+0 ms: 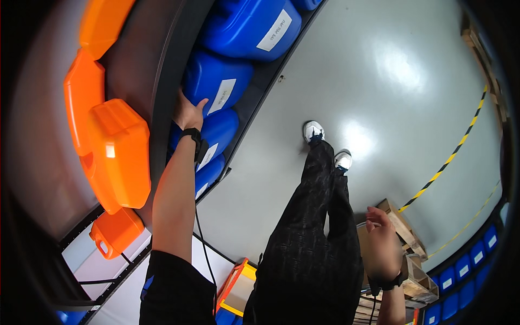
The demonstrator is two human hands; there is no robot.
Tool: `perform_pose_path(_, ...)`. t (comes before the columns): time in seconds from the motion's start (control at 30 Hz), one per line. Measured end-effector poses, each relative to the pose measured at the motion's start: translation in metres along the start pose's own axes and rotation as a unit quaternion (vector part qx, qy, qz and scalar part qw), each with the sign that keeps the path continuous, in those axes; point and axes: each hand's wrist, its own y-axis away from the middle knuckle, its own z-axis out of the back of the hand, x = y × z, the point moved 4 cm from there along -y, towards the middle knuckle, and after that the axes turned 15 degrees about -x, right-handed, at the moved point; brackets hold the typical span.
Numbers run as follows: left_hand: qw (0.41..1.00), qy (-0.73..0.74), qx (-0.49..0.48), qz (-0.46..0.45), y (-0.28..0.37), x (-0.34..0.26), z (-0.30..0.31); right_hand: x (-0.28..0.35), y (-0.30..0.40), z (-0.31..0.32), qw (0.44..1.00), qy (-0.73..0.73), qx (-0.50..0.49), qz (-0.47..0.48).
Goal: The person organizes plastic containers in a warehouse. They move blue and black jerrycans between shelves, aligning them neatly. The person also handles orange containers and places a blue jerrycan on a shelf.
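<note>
My left hand (190, 110) reaches into the lower shelf level, its thumb against the side of a blue plastic jerrycan (207, 77) with a white label; its other fingers are hidden behind the can, so its grip cannot be told. More blue jerrycans (243, 28) stand in the same row, some beyond my hand and others (219, 126) nearer me. My right hand (382, 248) hangs at my side, fingers loosely curled and apart, with nothing seen in it. Each wrist wears a black band.
Orange jerrycans (126, 158) stand on the dark upper shelf (162, 77) at left. Wooden pallets (400, 227) lie behind my right hand. Yellow-and-black tape (451, 156) crosses the grey floor. Blue containers (463, 270) line the lower right. A black cable (203, 239) hangs near my left arm.
</note>
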Motion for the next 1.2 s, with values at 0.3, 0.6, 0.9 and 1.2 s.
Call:
perform_pose_path(0.3, 1.000, -0.005, -0.003, 0.007, 0.038, -0.011, 0.004, -0.002, 0.001, 0.018, 1.000, 0.006, 0.010, 0.009)
perform_pose_path(0.6, 0.999, 0.041, 0.014, 0.014, 0.044, -0.012, 0.002, 0.020, -0.004, 0.019, 1.000, 0.016, 0.008, -0.007)
perform_pose_path(0.9, 0.952, 0.213, -0.104, -0.192, 0.036, -0.132, 0.051, 0.100, -0.025, 0.007, 0.999, -0.006, -0.004, 0.036)
perform_pose_path(1.2, 0.991, 0.106, -0.001, -0.082, -0.079, -0.217, 0.046, 0.132, -0.068, 0.054, 0.999, -0.008, -0.014, 0.049)
